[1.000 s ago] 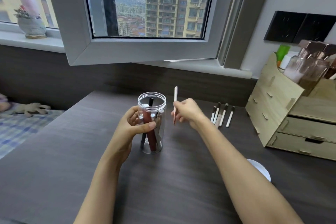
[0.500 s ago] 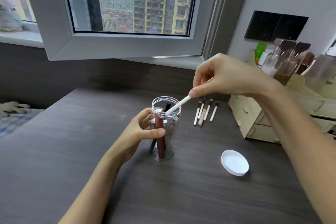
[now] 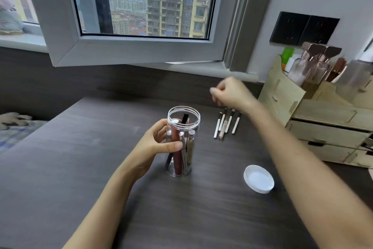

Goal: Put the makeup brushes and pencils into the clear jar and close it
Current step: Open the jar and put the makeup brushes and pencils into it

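Observation:
The clear jar [image 3: 182,143] stands upright and uncapped on the dark table, with several brushes and pencils inside it. My left hand [image 3: 156,143] is wrapped around its left side. Its white lid [image 3: 259,179] lies flat to the right, apart from the jar. Several white-handled brushes [image 3: 227,124] lie side by side behind and to the right of the jar. My right hand [image 3: 232,93] hovers blurred just above their far ends, fingers curled; I see nothing in it.
A wooden drawer organiser [image 3: 323,119] with bottles on top stands at the right. The open window frame [image 3: 129,50] hangs over the table's back edge. A bed with a soft toy [image 3: 14,121] lies at the far left.
My right hand let the white pencil go into the jar and swung right to above the row of brushes. The left hand stays on the jar.

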### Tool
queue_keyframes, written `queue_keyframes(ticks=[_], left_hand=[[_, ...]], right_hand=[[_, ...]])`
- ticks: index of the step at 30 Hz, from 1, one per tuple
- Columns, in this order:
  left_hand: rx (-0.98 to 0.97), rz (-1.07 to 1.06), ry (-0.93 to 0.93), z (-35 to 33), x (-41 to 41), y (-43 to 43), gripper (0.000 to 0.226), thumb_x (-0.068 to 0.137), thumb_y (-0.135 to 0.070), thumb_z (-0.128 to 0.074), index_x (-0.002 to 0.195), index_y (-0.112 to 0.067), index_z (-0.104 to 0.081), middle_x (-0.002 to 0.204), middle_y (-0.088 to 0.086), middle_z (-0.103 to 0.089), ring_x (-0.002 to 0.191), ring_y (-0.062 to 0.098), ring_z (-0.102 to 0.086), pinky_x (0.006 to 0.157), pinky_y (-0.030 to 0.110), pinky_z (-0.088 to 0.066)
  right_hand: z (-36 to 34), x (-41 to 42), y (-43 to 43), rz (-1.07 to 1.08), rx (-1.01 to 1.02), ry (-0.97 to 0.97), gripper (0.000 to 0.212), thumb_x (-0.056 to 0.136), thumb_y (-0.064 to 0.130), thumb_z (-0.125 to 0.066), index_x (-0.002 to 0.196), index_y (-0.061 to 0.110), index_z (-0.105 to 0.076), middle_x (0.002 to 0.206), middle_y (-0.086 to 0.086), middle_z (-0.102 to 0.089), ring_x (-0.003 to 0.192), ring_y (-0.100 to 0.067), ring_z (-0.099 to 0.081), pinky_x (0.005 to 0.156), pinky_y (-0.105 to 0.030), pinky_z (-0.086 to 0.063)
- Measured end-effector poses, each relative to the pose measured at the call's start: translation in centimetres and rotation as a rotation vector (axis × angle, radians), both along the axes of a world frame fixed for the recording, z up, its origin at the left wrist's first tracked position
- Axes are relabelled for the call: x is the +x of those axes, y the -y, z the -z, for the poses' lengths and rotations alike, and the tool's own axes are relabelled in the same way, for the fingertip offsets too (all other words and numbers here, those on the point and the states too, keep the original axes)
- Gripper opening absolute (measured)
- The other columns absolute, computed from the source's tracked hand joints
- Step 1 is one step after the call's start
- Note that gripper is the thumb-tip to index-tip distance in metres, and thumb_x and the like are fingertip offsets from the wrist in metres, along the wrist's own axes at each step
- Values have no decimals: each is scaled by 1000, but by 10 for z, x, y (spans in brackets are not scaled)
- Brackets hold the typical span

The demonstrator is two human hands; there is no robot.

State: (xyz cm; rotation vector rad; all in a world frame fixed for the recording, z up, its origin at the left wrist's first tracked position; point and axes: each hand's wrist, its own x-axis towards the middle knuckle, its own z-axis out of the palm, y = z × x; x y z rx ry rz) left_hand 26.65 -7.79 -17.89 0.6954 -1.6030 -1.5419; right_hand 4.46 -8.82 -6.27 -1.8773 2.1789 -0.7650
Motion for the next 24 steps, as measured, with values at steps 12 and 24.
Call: queue_keyframes(ticks=[12, 24], left_hand=[[5, 1, -8, -2, 0, -2, 70, 51, -27, -79, 118, -17, -60, 112, 0, -72, 103, 12, -67, 78, 21, -53], [-3, 2, -15, 0, -1, -2, 74, 51, -27, -79, 121, -14, -58, 119, 8, -68, 106, 16, -66, 84, 22, -52]], right_hand=[[120, -35, 22, 474, 184, 121, 7, 74, 15, -58, 77, 10, -62, 90, -12, -74, 81, -30, -68, 74, -34, -57], [38, 3, -53, -8, -60, 1193, 14, 83, -7, -52, 77, 4, -58, 47, -2, -64, 37, -9, -59, 40, -18, -51]])
